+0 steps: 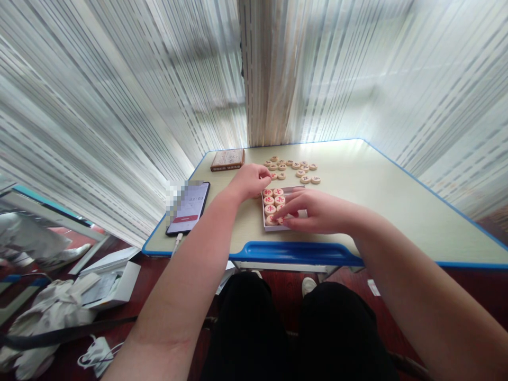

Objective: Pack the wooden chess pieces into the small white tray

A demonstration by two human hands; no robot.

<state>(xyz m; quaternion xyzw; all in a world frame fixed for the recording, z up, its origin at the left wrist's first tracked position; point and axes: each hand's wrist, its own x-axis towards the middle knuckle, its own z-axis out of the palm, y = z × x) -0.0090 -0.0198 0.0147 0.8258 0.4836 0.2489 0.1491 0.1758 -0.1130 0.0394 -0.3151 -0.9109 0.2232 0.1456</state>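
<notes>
A small white box (264,216) near the table's front edge holds round wooden Chinese chess pieces with red characters, standing in rows. My right hand (315,210) reaches over the box from the right, fingers stretched apart, fingertips touching the pieces in the row nearest me. It covers the box's right part. Just beyond the box's far left corner, my left hand (251,181) has its fingers curled in a pinch at a red-marked chess piece (273,176). More loose chess pieces (296,165), several with dark characters, lie flat on the table behind the box.
A brown printed box (227,160) lies at the back left of the table (369,201). A phone (188,208) with a cable rests at the left edge. A blue tray-like lip (297,253) lines the front edge. Striped curtains (178,74) hang behind.
</notes>
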